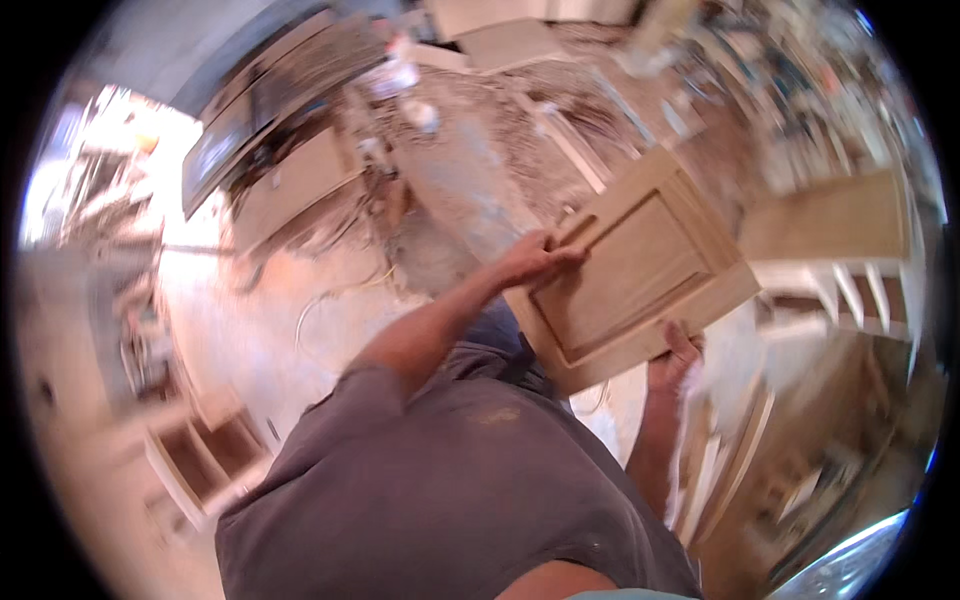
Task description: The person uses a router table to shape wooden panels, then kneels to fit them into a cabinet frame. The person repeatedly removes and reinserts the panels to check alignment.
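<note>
Wooden panel held tilted between two hands

The left hand (538, 258) grasps the far-left edge of the framed wooden panel (635, 265), a finger lying across its face; the right hand (678, 360) grips the near edge toward the right, its underside fingers hidden. The panel is in front of the person, slightly right of the grey shirt (450, 470).

The step in hand looks like handling or turning the panel; the next move likely calls for both grips to stay firm, keeping its corners clear of nearby things.

Farther out, wooden strips (742, 455) stand near right, a slatted wooden unit (835, 222) farther right, a two-compartment box (238, 447) near left, and a blurred cable (301, 325) left.
</note>
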{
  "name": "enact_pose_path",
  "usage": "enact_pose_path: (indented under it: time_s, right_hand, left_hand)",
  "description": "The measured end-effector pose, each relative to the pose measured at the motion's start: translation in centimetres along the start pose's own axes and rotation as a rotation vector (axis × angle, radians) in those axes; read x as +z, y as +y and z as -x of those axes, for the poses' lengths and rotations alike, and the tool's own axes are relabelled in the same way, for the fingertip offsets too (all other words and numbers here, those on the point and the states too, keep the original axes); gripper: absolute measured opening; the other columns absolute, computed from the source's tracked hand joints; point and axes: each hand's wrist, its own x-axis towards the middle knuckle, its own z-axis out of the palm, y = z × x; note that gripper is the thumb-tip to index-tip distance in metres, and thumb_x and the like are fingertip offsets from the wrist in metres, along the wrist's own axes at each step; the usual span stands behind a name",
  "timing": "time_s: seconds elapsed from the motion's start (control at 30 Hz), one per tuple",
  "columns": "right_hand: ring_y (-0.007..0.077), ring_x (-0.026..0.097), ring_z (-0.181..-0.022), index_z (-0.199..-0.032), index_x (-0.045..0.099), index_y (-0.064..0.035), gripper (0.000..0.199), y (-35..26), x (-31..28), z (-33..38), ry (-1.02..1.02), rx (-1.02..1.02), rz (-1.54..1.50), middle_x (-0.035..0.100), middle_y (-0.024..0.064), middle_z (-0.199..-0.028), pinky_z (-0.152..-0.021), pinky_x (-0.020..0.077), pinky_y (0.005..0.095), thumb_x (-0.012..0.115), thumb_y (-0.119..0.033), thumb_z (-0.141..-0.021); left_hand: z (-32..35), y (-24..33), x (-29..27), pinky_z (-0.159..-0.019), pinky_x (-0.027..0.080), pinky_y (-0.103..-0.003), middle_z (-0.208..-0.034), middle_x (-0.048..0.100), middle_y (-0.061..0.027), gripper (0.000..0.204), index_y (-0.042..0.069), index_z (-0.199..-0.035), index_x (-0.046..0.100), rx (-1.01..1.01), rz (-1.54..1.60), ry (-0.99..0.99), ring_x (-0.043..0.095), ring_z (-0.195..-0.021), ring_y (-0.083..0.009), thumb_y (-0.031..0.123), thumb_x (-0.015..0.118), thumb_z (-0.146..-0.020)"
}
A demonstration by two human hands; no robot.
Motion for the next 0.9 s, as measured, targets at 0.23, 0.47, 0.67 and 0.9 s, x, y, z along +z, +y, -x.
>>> enact_pose_path:
  time_s: [0.23, 0.47, 0.67, 0.9]
  right_hand:
    - [0.0276, 0.061, -0.117, -0.143, 0.045, 0.0047, 0.075, 2.2, 12.2, -10.2, -0.496, 0.005, 0.668, 0.061, 0.0165, -0.129, -0.104, 0.0469, 0.0387, 0.081, -0.011, -0.080]
    - [0.0297, 0.064, -0.110, -0.143, 0.042, 0.0058, 0.077, 7.9, 26.3, -19.5, -0.871, 0.045, 1.144, 0.064, 0.0211, -0.122, -0.099, 0.0505, 0.0395, 0.082, -0.011, -0.078]
    - [0.0329, 0.060, -0.124, -0.148, 0.039, 0.0046, 0.083, 13.3, 38.1, -30.3, -1.130, 0.073, 1.194, 0.060, 0.0238, -0.132, -0.107, 0.0459, 0.0415, 0.074, -0.007, -0.073]
    - [0.0334, 0.047, -0.141, -0.158, 0.026, 0.0037, 0.092, 19.7, 58.7, -38.8, -1.442, 0.037, 1.180, 0.049, 0.0267, -0.150, -0.117, 0.0363, 0.0394, 0.064, 0.000, -0.074]
  left_hand:
    - [-2.7, -5.9, -4.3, -0.074, 0.053, -0.033, -0.092, 0.071, -0.0088, 0.055, 0.000, -0.100, 0.075, -0.195, 0.770, 0.529, 0.066, -0.082, -0.0171, 0.053, 0.078, -0.085]
    - [-6.2, -6.3, -14.8, -0.099, 0.054, -0.047, -0.129, 0.066, -0.0157, 0.065, 0.003, -0.140, 0.056, -0.124, 1.355, 0.625, 0.068, -0.111, -0.0329, 0.051, 0.064, -0.097]
    - [-15.6, -12.4, -21.4, -0.109, 0.043, -0.036, -0.136, 0.064, -0.0050, 0.059, 0.011, -0.144, 0.056, -0.006, 1.499, 0.802, 0.055, -0.130, -0.0204, 0.048, 0.061, -0.099]
    - [-15.6, -3.5, -37.3, -0.112, 0.042, -0.040, -0.137, 0.062, -0.0149, 0.079, 0.000, -0.153, 0.040, -0.028, 1.012, 1.213, 0.058, -0.128, -0.0269, 0.045, 0.069, -0.094]
